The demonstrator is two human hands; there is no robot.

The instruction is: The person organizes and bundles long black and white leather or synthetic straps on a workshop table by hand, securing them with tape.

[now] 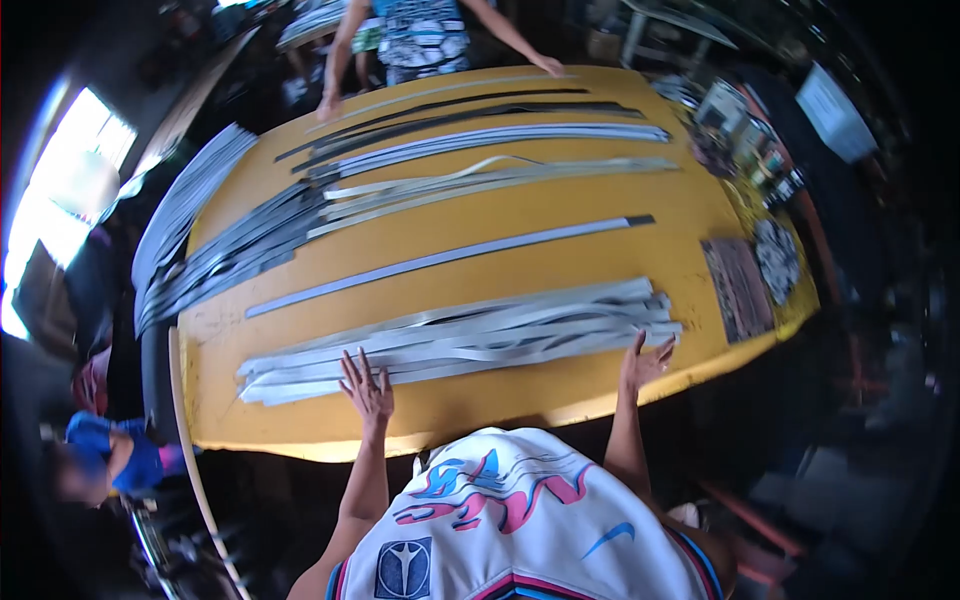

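Note:
A loose pile of pale grey, flat strips (480, 335) lies lengthwise on the yellow tabletop (450, 255) in front of me. My left hand (367, 387) has its fingers spread, with the fingertips at the pile's near edge, left of its middle. At the right end of the pile is my right hand (648, 362), open, thumb and fingers apart and close beside the strip ends. Beyond the pile lies one single grey strip (450, 262) with a dark tip at its right end.
Farther back are cream strips (500, 178), white strips (500, 137) and dark strips (470, 112). Grey strips (195, 200) hang over the left edge. A brown board (738, 288) lies at the right. Across the table, a person (420, 35) reaches toward a thin strip.

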